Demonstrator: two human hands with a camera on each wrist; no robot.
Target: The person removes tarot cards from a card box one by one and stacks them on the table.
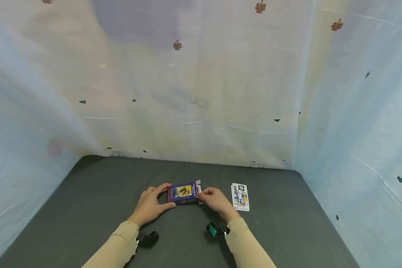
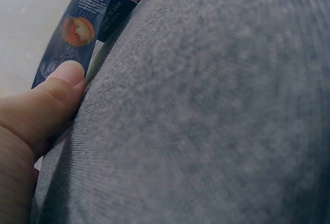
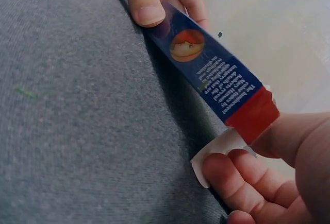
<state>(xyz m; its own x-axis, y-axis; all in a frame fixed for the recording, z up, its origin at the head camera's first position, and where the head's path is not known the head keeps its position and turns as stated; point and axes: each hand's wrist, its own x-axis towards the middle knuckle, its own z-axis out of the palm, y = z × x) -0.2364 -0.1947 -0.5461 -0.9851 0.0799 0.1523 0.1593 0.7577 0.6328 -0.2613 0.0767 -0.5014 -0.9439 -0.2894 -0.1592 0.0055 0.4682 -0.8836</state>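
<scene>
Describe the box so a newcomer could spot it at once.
On the dark gray table, look between the left hand and the right hand. The box has a flap sticking out at its right end. Its blue front with a yellow picture sets it apart from the white-bordered cards farther right.

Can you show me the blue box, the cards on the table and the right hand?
blue box (image 1: 183, 191): head view, on its picture side.
cards (image 1: 241, 197): head view, on the top card's face.
right hand (image 1: 217, 201): head view, on its back.

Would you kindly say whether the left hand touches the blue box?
Touching; in the left wrist view, the left hand rests its thumb on the blue box.
</scene>
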